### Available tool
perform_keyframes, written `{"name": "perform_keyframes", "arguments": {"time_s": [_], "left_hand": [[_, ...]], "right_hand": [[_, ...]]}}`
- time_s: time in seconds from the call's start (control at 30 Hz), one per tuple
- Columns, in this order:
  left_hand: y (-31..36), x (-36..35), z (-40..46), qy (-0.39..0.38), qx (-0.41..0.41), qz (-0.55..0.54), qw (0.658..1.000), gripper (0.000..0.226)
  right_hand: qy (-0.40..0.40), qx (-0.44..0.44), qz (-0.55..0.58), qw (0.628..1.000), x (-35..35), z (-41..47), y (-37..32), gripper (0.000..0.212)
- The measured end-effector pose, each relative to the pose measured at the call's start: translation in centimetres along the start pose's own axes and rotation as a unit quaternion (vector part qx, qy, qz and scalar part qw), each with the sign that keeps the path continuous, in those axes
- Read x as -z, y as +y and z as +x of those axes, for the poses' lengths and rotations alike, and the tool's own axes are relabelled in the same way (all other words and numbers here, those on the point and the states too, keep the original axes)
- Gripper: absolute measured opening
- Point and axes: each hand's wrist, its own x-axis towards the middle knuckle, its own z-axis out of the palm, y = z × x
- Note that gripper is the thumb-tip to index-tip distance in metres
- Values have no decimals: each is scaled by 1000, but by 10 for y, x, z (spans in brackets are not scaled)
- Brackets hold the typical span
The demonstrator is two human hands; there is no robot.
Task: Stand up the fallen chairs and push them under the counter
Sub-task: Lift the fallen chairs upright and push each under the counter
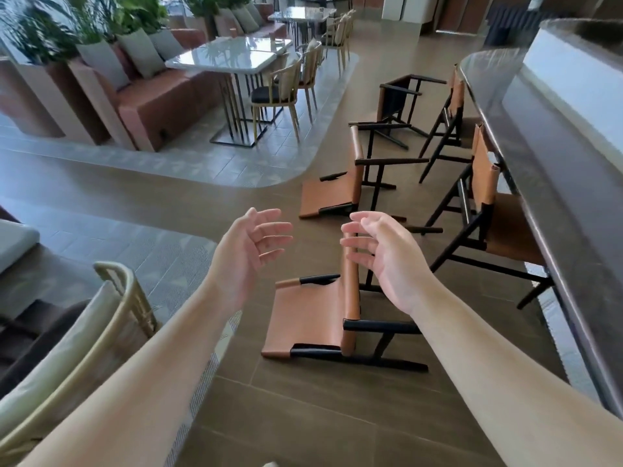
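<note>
Reaching out at mid-frame, the left hand (251, 246) and right hand (381, 254) hung palms inward with fingers loosely spread, holding nothing, above the nearest fallen chair (310, 318). That chair lay on its back at lower centre, backrest flat on the floor toward the left, legs pointing right at the counter (539, 156). Planters (47, 92) at upper left held leafy plants (84, 18).

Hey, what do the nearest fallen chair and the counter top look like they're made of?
Nearest fallen chair: smooth tan seat and back, probably leather or faux leather, on a matte black frame, wood or metal, unclear. Counter top: dark polished stone, judging by its glossy reflections.
</note>
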Motion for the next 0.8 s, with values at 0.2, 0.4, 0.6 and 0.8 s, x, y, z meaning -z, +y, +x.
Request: {"name": "perform_keyframes", "arguments": {"time_s": [0.2,0.4,0.6,0.8], "left_hand": [[9,91,26,-8,17,-5,1000,42],[15,149,44,-13,26,-13,999,41],[18,171,66,-17,30,-15,999,40],[11,162,108,-24,49,9,998,40]], "right_hand": [[3,-13,-25,1000,-83,35,25,25],[14,-33,-42,999,-132,58,45,20],[15,-32,-44,998,-147,83,49,20],[32,-36,-21,999,-133,119,59,20]]}}
